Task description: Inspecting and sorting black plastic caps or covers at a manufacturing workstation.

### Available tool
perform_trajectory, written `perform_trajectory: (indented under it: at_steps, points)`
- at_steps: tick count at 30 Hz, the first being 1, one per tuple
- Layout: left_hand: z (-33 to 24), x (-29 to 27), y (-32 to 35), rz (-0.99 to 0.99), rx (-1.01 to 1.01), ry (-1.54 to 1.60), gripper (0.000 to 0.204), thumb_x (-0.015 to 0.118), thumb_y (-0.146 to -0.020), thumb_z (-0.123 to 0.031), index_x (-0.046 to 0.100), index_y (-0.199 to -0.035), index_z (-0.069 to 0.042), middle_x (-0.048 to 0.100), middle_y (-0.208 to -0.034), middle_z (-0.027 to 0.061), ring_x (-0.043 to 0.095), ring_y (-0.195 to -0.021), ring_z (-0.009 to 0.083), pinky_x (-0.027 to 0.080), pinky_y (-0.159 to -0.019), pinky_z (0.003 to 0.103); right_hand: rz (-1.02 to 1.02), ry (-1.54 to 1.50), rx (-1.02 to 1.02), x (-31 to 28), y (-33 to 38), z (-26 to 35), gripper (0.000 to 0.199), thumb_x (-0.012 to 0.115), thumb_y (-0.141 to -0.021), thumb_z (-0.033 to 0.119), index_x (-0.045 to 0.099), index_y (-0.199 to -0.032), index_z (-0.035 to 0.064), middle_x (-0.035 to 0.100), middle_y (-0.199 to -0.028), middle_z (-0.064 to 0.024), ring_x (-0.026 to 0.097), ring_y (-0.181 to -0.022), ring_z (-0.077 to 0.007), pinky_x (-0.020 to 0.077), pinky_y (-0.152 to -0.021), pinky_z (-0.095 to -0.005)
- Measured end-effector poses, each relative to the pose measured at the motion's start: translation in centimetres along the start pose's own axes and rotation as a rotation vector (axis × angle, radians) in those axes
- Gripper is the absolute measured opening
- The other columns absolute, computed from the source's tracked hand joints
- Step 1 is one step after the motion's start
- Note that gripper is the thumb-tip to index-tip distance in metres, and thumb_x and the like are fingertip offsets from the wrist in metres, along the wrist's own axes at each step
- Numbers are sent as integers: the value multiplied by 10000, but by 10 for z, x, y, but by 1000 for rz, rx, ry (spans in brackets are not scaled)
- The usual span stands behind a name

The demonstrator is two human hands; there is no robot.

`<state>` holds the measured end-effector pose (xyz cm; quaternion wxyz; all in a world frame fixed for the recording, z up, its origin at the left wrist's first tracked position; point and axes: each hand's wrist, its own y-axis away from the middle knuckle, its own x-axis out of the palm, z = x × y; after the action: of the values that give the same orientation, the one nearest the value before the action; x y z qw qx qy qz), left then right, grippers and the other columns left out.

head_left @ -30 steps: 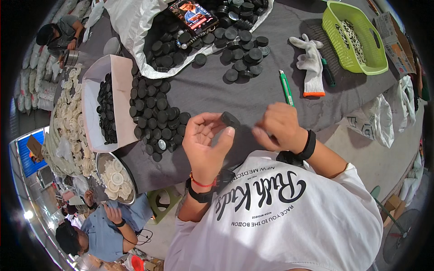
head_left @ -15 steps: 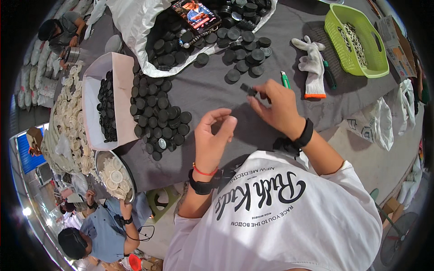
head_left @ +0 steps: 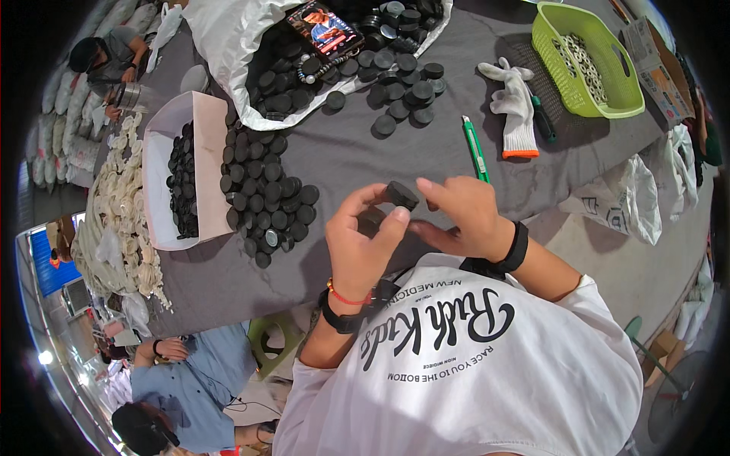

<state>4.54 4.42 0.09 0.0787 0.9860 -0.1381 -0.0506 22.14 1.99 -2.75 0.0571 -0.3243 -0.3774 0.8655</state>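
Left-hand fingers [head_left: 365, 199] are pinching a black disc [head_left: 401, 196] — right-hand fingers [head_left: 435, 193] are hovering parted beside it — black lettering [head_left: 439, 331] is crossing the shirt [head_left: 475, 403].

A workshop or small factory is suggested by loose parts kept in bulk. Across a cloth-covered surface [head_left: 353, 152], black discs [head_left: 272, 190] are heaped and spilled from a large white sack [head_left: 217, 53] at the top of the frame. Small black pieces are held in a pale box [head_left: 210, 152] at left, beside piled pale parts [head_left: 125, 220]; rings are kept in a green basket [head_left: 617, 108] at upper right. A cutter [head_left: 474, 148] and a work glove [head_left: 515, 110] are laid nearby. Filled sacks [head_left: 74, 148] are stacked at far left, and co-workers [head_left: 186, 380] are seen along the left side.
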Motion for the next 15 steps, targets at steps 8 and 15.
perform_trajectory:
  at_steps: [8, 15]
  points:
    - [-1, -13, 1, -49, -19, 20, 303, 687, -779, -100, 620, -1038, 43, 658, -880, 43, 555, -712, 68, 452, -644, 215, 95, -14, -157, -10, 15, -10, 379, 763, -625, 192, 399, -545, 118, 351, -525, -6, 389, -453, -169, 276, -424, -293]
    - [-1, -14, 1, -43, 1, 2, 287, 686, -776, -81, 622, -1030, 36, 655, -878, 35, 545, -700, 58, 447, -637, 208, 69, -32, -123, -8, 9, -10, 285, 748, -643, 170, 473, -615, 98, 398, -556, -17, 414, -460, -184, 299, -427, -305]
